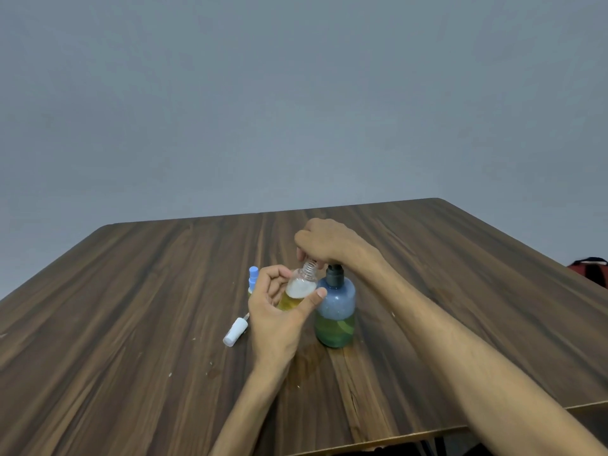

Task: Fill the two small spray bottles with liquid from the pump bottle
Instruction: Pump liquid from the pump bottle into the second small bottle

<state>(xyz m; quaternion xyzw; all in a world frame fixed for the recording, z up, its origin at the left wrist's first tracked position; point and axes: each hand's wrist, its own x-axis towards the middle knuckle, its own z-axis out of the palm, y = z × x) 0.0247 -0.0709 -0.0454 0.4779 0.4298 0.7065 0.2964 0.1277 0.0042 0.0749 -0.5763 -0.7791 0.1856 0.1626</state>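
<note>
While the right hand (324, 241) presses down on the pump bottle (335, 311), fingers curled over its head, the left hand (279, 307) grips an uncapped spray bottle (297, 291), tilted under the spout. Second spray bottle (252, 279) stands behind on the table (131, 307), white sprayer cap (235, 331) alongside. No readable label anywhere.

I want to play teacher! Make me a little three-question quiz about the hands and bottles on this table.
1. True or false: the left hand holds a clear bottle with its cap off.
2. What is the right hand pressing? A) blue-capped bottle B) pump bottle C) white spray cap
3. Fill in: the white spray cap lies on the ____.

Key: 1 true; 2 B; 3 table.
</note>
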